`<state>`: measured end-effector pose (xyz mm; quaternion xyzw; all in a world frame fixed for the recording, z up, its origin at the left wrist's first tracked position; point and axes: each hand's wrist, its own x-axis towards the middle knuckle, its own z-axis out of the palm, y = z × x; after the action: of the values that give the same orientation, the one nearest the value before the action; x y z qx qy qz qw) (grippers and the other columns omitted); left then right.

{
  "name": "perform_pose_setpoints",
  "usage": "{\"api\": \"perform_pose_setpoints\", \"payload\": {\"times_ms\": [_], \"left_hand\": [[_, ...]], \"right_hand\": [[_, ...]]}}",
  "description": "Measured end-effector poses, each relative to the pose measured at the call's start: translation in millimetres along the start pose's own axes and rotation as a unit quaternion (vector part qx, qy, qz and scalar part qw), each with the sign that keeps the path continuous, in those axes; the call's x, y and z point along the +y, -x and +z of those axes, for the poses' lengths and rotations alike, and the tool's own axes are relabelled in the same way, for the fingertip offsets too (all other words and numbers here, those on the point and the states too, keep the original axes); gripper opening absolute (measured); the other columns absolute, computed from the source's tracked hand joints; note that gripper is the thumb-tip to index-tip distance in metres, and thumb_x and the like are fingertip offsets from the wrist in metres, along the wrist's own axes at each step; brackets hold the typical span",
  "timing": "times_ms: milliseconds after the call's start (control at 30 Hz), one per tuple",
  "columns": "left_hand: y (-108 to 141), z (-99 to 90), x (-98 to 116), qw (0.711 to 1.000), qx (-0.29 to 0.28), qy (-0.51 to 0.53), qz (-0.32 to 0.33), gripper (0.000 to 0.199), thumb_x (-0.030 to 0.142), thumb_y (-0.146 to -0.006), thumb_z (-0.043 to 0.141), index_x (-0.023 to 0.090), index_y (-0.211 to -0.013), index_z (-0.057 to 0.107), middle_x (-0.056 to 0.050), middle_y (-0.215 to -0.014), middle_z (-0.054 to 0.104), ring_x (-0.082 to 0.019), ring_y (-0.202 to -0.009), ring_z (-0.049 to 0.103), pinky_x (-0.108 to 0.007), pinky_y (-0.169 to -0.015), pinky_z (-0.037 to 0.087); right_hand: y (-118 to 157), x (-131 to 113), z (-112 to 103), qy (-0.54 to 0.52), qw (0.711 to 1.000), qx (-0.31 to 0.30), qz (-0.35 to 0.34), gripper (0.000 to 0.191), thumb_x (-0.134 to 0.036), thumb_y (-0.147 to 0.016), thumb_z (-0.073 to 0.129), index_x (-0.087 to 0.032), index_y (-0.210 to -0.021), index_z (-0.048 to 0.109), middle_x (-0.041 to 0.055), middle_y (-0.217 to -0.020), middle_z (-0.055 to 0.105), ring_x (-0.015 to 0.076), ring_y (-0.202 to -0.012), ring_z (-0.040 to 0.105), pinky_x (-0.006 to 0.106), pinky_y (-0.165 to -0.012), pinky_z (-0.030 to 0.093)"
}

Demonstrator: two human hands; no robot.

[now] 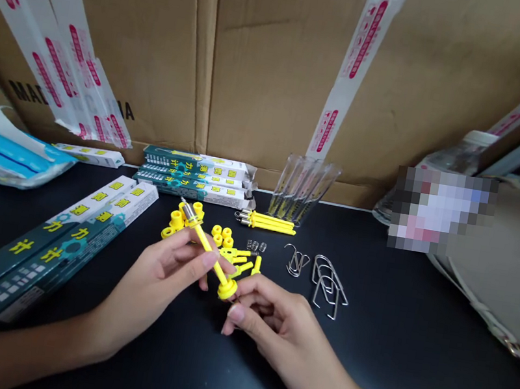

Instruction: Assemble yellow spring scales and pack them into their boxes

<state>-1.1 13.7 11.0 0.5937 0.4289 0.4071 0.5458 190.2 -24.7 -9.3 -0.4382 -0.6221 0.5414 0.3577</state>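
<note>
My left hand is closed around a yellow spring-scale rod, which slants down to the right. A metal spring sits at the rod's upper end and a round yellow cap at its lower end. Just beside that cap, my right hand pinches with thumb and forefinger; a thin bit of wire seems to show there, mostly hidden. Behind the hands lie yellow end caps, yellow rings, small yellow stems and small springs. Two finished-looking yellow rods rest farther back.
Clear tubes stand against the cardboard box. Metal hooks and larger wire loops lie right of centre. Printed boxes are stacked behind, with long boxes at left. A bottle and a bag stand right.
</note>
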Motion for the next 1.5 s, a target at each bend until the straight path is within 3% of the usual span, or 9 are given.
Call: {"api": "perform_pose_setpoints", "payload": {"times_ms": [333,467,567,667,867,967,1133,1333,1500], "left_hand": [[2,-1.4,-6,0.997,-0.008,0.076,-0.002,0.025,0.043,-0.098,0.057,0.019,-0.092,0.056,0.0,-0.076,0.074,-0.014,-0.075,0.068,-0.026,-0.077,0.055],[3,-0.5,-3,0.992,-0.02,0.123,-0.008,0.03,0.051,-0.097,0.054,0.021,-0.096,0.052,0.007,-0.061,0.06,-0.012,-0.054,0.061,-0.022,-0.052,0.052],[5,-1.3,-4,0.993,-0.02,0.11,-0.039,0.034,0.056,-0.095,0.053,0.022,-0.098,0.049,0.009,-0.06,0.052,-0.008,-0.039,0.047,-0.016,-0.034,0.036],[7,-2.7,-6,0.996,-0.025,0.073,-0.042,0.035,0.056,-0.096,0.05,0.021,-0.097,0.05,0.009,-0.059,0.048,-0.004,-0.038,0.034,-0.014,-0.035,0.025],[13,-3.8,-7,0.999,-0.04,-0.018,0.019,0.038,0.055,-0.1,0.042,0.02,-0.09,0.054,0.008,-0.055,0.041,-0.009,-0.047,0.032,-0.021,-0.045,0.027],[16,-4.0,-6,0.995,-0.047,-0.075,0.045,0.039,0.054,-0.102,0.038,0.02,-0.09,0.054,0.008,-0.052,0.041,-0.01,-0.047,0.035,-0.023,-0.049,0.03],[17,-3.1,-7,0.986,-0.083,-0.14,0.044,0.034,0.049,-0.105,0.033,0.022,-0.1,0.053,0.009,-0.049,0.048,-0.01,-0.042,0.038,-0.024,-0.045,0.03],[20,-5.2,-8,0.975,-0.096,-0.185,0.084,0.028,0.039,-0.107,0.026,0.024,-0.102,0.049,0.007,-0.062,0.059,-0.01,-0.042,0.042,-0.025,-0.05,0.038],[25,-4.0,-12,0.94,-0.047,-0.273,0.201,0.024,0.024,-0.105,0.028,0.025,-0.095,0.049,0.006,-0.065,0.06,-0.011,-0.049,0.053,-0.024,-0.056,0.042]], "right_hand": [[4,-6,0,0.065,0.997,-0.026,-0.043,0.032,-0.045,-0.1,0.053,-0.027,-0.108,0.077,0.0018,-0.1,0.08,0.0199,-0.089,0.071,0.029,-0.082,0.05],[4,-4,0,0.064,0.997,-0.022,-0.046,0.039,-0.049,-0.102,0.046,-0.026,-0.103,0.078,0.0017,-0.091,0.079,0.0139,-0.064,0.065,0.024,-0.062,0.049],[4,-2,-1,0.053,0.998,-0.019,-0.034,0.044,-0.051,-0.102,0.043,-0.023,-0.099,0.077,0.0022,-0.087,0.078,0.0085,-0.044,0.047,0.022,-0.042,0.037],[5,0,-1,0.047,0.999,-0.009,-0.025,0.045,-0.051,-0.102,0.043,-0.021,-0.096,0.076,0.0028,-0.08,0.077,0.0079,-0.042,0.044,0.021,-0.04,0.035],[5,-1,-2,0.106,0.993,0.004,-0.056,0.04,-0.044,-0.104,0.042,-0.021,-0.094,0.074,0.0003,-0.068,0.073,0.011,-0.051,0.056,0.023,-0.053,0.044],[3,1,-14,0.207,0.966,0.084,-0.132,0.023,-0.035,-0.101,0.053,-0.021,-0.101,0.071,0.001,-0.073,0.071,0.0149,-0.063,0.064,0.026,-0.063,0.049],[-10,6,-44,0.372,0.869,0.236,-0.227,0.013,-0.023,-0.097,0.058,-0.02,-0.105,0.069,0.0035,-0.08,0.067,0.0175,-0.065,0.057,0.03,-0.064,0.047],[-17,11,-48,0.343,0.891,0.215,-0.207,0.019,-0.02,-0.101,0.048,-0.02,-0.111,0.065,0.0065,-0.096,0.068,0.0204,-0.087,0.063,0.032,-0.077,0.049],[-11,8,-44,0.318,0.91,0.206,-0.168,0.023,-0.024,-0.1,0.048,-0.023,-0.119,0.06,0.0011,-0.081,0.063,0.0189,-0.074,0.062,0.03,-0.069,0.049]]}}
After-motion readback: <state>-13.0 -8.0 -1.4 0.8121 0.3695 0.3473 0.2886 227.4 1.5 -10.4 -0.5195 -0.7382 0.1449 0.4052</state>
